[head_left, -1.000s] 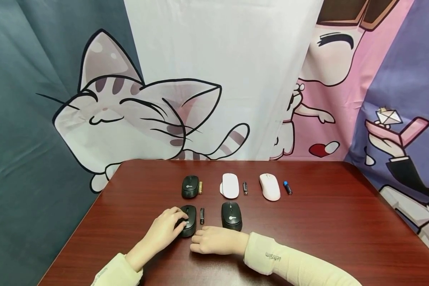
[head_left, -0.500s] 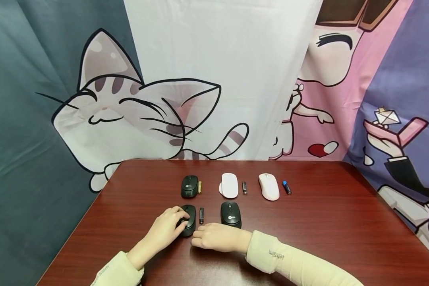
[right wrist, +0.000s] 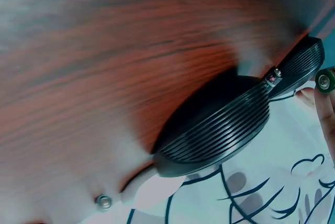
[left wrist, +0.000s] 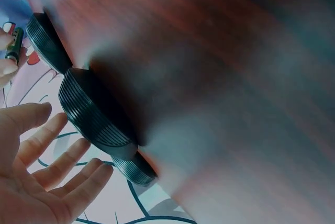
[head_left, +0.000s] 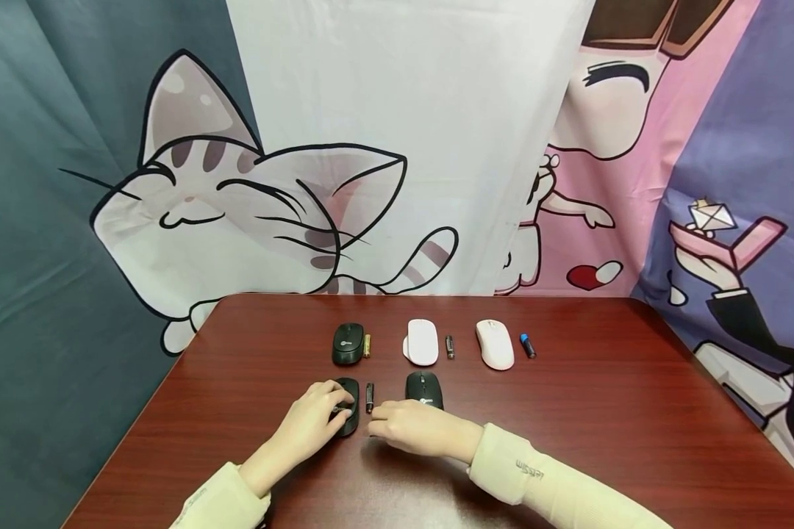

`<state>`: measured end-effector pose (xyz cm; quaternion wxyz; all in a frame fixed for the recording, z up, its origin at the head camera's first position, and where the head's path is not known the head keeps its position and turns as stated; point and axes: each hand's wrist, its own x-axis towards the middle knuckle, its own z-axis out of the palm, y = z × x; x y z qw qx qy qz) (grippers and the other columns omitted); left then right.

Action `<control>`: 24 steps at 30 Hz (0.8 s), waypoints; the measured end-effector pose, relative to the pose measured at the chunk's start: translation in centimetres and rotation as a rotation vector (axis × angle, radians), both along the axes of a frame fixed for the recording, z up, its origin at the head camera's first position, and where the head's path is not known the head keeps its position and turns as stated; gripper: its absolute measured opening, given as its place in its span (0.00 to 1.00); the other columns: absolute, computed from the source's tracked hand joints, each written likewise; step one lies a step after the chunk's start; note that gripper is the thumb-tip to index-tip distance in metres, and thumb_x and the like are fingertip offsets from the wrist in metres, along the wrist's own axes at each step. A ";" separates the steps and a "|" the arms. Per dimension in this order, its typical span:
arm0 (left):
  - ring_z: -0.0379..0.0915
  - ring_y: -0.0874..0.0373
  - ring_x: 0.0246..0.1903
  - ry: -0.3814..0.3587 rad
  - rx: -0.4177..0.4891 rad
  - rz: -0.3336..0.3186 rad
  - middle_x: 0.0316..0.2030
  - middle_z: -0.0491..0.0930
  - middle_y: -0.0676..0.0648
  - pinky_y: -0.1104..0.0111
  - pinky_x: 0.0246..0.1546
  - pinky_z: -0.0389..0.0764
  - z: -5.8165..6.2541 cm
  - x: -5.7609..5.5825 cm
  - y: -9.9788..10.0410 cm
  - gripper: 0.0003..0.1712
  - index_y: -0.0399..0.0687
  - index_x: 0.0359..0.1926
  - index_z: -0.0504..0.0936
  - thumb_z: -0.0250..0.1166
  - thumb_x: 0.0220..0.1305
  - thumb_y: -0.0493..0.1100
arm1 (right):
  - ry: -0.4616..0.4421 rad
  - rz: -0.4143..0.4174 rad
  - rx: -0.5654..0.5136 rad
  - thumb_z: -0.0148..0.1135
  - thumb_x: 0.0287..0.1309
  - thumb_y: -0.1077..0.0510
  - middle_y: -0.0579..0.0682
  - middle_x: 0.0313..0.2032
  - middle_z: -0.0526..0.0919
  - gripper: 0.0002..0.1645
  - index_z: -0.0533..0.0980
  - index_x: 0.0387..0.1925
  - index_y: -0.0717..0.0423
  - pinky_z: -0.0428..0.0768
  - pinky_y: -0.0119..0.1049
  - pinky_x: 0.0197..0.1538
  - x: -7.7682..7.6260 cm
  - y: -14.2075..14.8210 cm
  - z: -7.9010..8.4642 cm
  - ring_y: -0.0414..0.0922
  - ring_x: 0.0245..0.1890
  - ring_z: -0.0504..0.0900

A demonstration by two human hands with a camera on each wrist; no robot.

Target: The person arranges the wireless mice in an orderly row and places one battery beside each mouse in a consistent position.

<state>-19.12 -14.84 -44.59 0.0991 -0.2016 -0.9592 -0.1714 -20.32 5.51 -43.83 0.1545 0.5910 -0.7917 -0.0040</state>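
My left hand (head_left: 314,419) is at the left side of a black computer mouse (head_left: 351,397), its fingers reaching over the top in the head view. The left wrist view shows those fingers (left wrist: 65,164) loosely spread and fairly straight by the mouse's ribbed side (left wrist: 94,114); contact is hard to tell. A green battery (left wrist: 14,46) is pinched between the fingers of my right hand (head_left: 423,427), its round end showing in the right wrist view. The right hand hovers in front of a second black mouse (head_left: 424,386) and hides its lower part. Between both mice lies a dark battery (head_left: 370,397).
Along the back of the red-brown table (head_left: 609,411) stand a black mouse (head_left: 348,343) with a gold battery (head_left: 367,346), a white mouse (head_left: 423,342) with a dark battery (head_left: 450,347), and another white mouse (head_left: 495,344) with a blue-tipped battery (head_left: 528,346). A printed curtain hangs behind.
My right hand has shifted away from the left mouse, to the right and slightly back, now covering more of the second black mouse. The left hand has barely moved.
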 end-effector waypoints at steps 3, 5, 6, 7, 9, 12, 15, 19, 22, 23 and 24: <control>0.71 0.58 0.41 -0.006 -0.003 -0.012 0.35 0.75 0.55 0.64 0.32 0.75 -0.1 0.0 0.3 0.08 0.54 0.35 0.80 0.64 0.51 0.44 | -0.038 -0.043 -0.032 0.59 0.51 0.57 0.39 0.32 0.74 0.08 0.75 0.36 0.46 0.72 0.23 0.33 -0.1 0.7 0.0 0.34 0.32 0.73; 0.71 0.56 0.42 -0.003 0.001 -0.023 0.36 0.75 0.55 0.62 0.32 0.75 -0.1 -0.1 0.6 0.08 0.53 0.35 0.80 0.63 0.51 0.44 | -0.070 -0.067 -0.074 0.60 0.49 0.59 0.39 0.32 0.75 0.11 0.75 0.37 0.47 0.72 0.23 0.36 -0.2 1.2 0.0 0.34 0.33 0.73; 0.71 0.55 0.43 -0.001 0.005 -0.029 0.36 0.75 0.54 0.61 0.33 0.75 -0.1 -0.1 0.8 0.08 0.53 0.35 0.80 0.64 0.51 0.44 | -0.090 -0.078 -0.102 0.60 0.48 0.59 0.40 0.32 0.75 0.12 0.76 0.38 0.48 0.72 0.24 0.37 -0.3 1.4 0.0 0.34 0.33 0.73; 0.71 0.55 0.43 0.006 0.008 -0.037 0.36 0.75 0.54 0.60 0.33 0.75 -0.1 -0.2 0.9 0.08 0.53 0.35 0.80 0.64 0.51 0.44 | -0.112 -0.091 -0.133 0.60 0.48 0.60 0.40 0.31 0.74 0.12 0.76 0.38 0.49 0.72 0.23 0.37 -0.4 1.7 0.1 0.34 0.33 0.73; 0.71 0.55 0.43 0.019 0.009 -0.048 0.36 0.75 0.54 0.60 0.32 0.75 -0.1 -0.3 1.3 0.09 0.53 0.36 0.80 0.64 0.51 0.44 | -0.156 -0.122 -0.198 0.60 0.47 0.62 0.40 0.30 0.74 0.12 0.76 0.37 0.51 0.72 0.23 0.37 -0.6 2.2 0.1 0.34 0.32 0.73; 0.71 0.57 0.40 0.039 0.010 -0.069 0.36 0.75 0.55 0.62 0.31 0.74 0.0 -0.5 2.0 0.09 0.53 0.36 0.80 0.64 0.51 0.44 | -0.234 -0.186 -0.293 0.59 0.48 0.63 0.41 0.30 0.75 0.11 0.76 0.37 0.52 0.72 0.21 0.35 -0.9 3.0 0.2 0.33 0.30 0.73; 0.71 0.59 0.38 0.063 -0.009 -0.103 0.36 0.75 0.56 0.65 0.31 0.73 0.2 -0.8 2.9 0.10 0.53 0.38 0.79 0.63 0.52 0.45 | -0.277 -0.258 -0.357 0.59 0.49 0.63 0.41 0.31 0.77 0.11 0.75 0.37 0.51 0.72 0.21 0.33 -1.2 3.8 0.2 0.32 0.30 0.74; 0.71 0.59 0.37 0.059 -0.022 -0.147 0.37 0.75 0.55 0.66 0.33 0.73 0.5 -1.6 4.6 0.12 0.53 0.41 0.78 0.61 0.54 0.46 | -0.280 -0.333 -0.396 0.59 0.49 0.63 0.42 0.32 0.78 0.10 0.74 0.37 0.52 0.73 0.24 0.33 -1.2 4.6 0.2 0.34 0.29 0.74; 0.71 0.58 0.39 0.046 -0.012 -0.165 0.38 0.75 0.54 0.65 0.36 0.74 0.8 -2.3 5.9 0.13 0.53 0.43 0.78 0.61 0.55 0.46 | -0.289 -0.378 -0.419 0.60 0.47 0.63 0.43 0.30 0.78 0.10 0.74 0.36 0.54 0.73 0.26 0.32 -1.2 5.0 0.3 0.35 0.28 0.73; 0.72 0.58 0.40 0.043 -0.007 -0.169 0.38 0.76 0.53 0.65 0.36 0.74 0.9 -2.5 6.3 0.13 0.53 0.43 0.78 0.61 0.55 0.46 | -0.291 -0.394 -0.429 0.61 0.46 0.64 0.44 0.30 0.78 0.10 0.74 0.35 0.55 0.73 0.27 0.32 -1.3 5.1 0.2 0.35 0.27 0.73; 0.72 0.58 0.40 0.040 -0.002 -0.173 0.39 0.76 0.53 0.64 0.36 0.74 0.9 -2.8 6.7 0.13 0.53 0.43 0.78 0.60 0.55 0.46 | -0.292 -0.411 -0.439 0.61 0.46 0.64 0.44 0.29 0.78 0.10 0.74 0.34 0.55 0.73 0.27 0.31 -1.3 5.2 0.2 0.35 0.27 0.73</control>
